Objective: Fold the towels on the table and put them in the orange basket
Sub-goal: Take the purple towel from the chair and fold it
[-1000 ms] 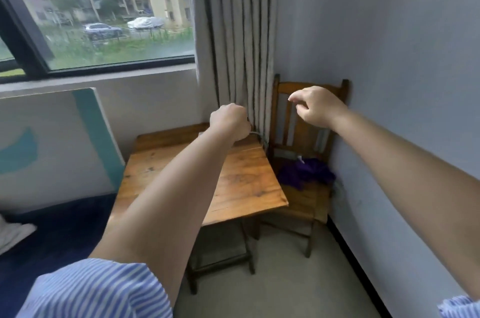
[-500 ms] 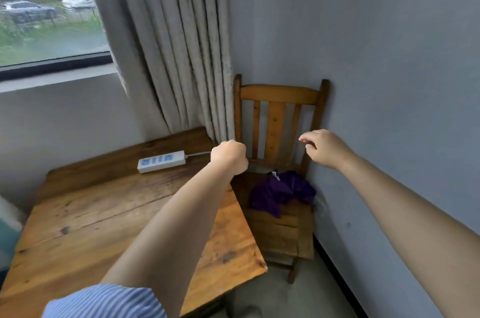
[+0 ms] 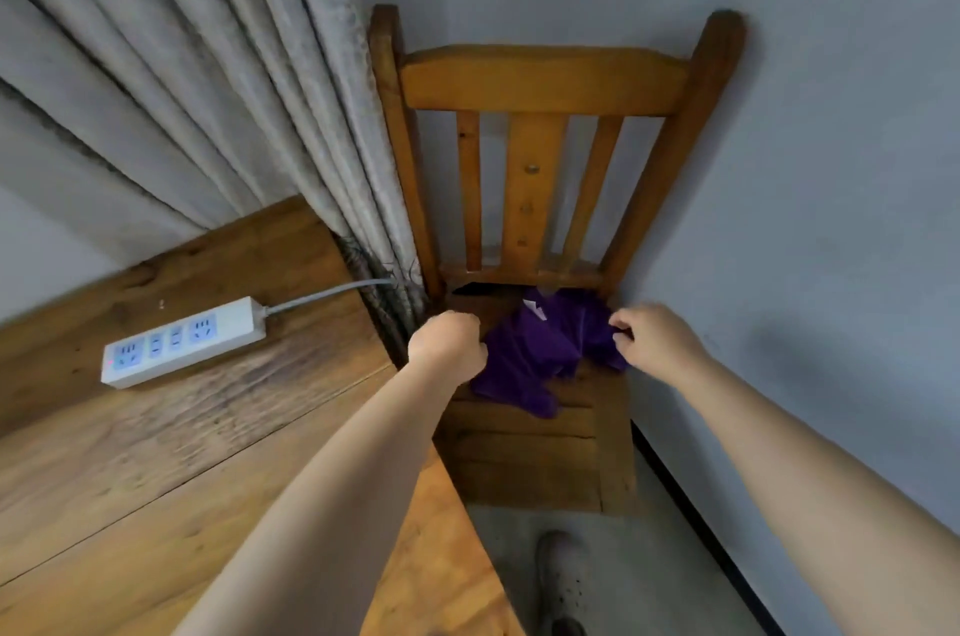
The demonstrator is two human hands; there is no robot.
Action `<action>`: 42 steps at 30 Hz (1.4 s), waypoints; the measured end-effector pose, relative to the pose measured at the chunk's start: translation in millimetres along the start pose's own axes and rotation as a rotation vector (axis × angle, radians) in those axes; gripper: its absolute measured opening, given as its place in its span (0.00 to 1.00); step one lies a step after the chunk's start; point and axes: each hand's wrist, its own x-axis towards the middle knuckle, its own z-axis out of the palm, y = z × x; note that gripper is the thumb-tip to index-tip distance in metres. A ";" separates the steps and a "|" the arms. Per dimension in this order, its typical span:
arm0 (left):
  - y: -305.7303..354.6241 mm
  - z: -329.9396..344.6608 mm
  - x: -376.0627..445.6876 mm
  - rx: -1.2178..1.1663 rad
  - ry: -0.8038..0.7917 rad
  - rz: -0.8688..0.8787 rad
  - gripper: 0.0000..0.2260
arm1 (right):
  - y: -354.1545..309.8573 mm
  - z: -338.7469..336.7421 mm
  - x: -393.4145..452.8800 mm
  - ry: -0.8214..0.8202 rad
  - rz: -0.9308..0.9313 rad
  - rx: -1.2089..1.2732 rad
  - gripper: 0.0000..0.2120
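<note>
Nearest the camera, two bare forearms reach forward and down, and a shoe (image 3: 563,578) shows on the floor between them. At lower left lies the table (image 3: 156,453), bare of cloth in the part that shows, with a white power strip (image 3: 183,341) on it, cord running back to the curtain (image 3: 208,79). No basket is in view.

Beyond the table edge, the left hand (image 3: 448,345) is curled into a fist at the left edge of the purple towel (image 3: 540,354); seen from the back, its fingertips are hidden, so whether it already grips cloth or is clenched on nothing cannot be told. The right hand (image 3: 657,341) is at the towel's right edge, fingers bent and tips touching the cloth, apparently starting a pinch on that edge.

So the towel lies directly between the two hands, crumpled on the back of the chair (image 3: 545,453) seat, not on the table. Its bulk runs roughly left to right, with a tail hanging toward the camera. Both hands look about equally near, one at each side, which suits lifting it by two edges and carrying it left to the table for folding
</note>
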 end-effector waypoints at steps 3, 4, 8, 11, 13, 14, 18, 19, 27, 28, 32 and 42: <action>5.9 41.6 43.8 -0.097 -0.055 -0.064 0.11 | 22.4 40.2 40.4 -0.045 0.043 -0.024 0.15; 7.9 56.0 61.7 -0.120 -0.067 -0.087 0.11 | 30.0 55.0 56.4 -0.043 0.055 -0.038 0.14; 12.6 105.8 112.4 -0.187 -0.090 -0.168 0.14 | 50.8 102.6 100.0 -0.011 0.143 -0.028 0.17; 12.7 138.3 150.0 -0.252 -0.090 -0.271 0.16 | 61.9 136.5 133.1 0.001 0.223 0.017 0.23; 13.1 158.3 173.3 -0.300 -0.088 -0.336 0.17 | 66.2 156.2 154.5 -0.006 0.272 -0.006 0.26; 14.1 167.8 183.9 -0.316 -0.084 -0.357 0.17 | 67.6 164.5 163.7 -0.001 0.301 -0.021 0.27; 16.5 191.1 208.6 -0.362 -0.057 -0.404 0.15 | 66.4 185.2 182.5 0.050 0.352 -0.047 0.18; 16.5 194.9 213.7 -0.376 -0.042 -0.413 0.13 | 68.3 189.4 184.6 0.063 0.353 -0.050 0.15; 8.4 156.2 188.0 -0.500 0.021 -0.333 0.12 | 71.4 154.8 159.2 0.099 0.299 0.031 0.10; 8.8 144.0 180.3 -0.520 0.026 -0.306 0.11 | 66.6 145.3 155.0 0.095 0.294 0.041 0.10; 7.7 75.4 140.7 -0.555 0.105 -0.262 0.10 | 35.5 89.0 134.4 0.143 0.228 0.057 0.14; -50.2 -85.7 -7.8 -0.693 0.498 -0.253 0.09 | -122.0 -70.8 55.3 0.308 -0.148 0.037 0.21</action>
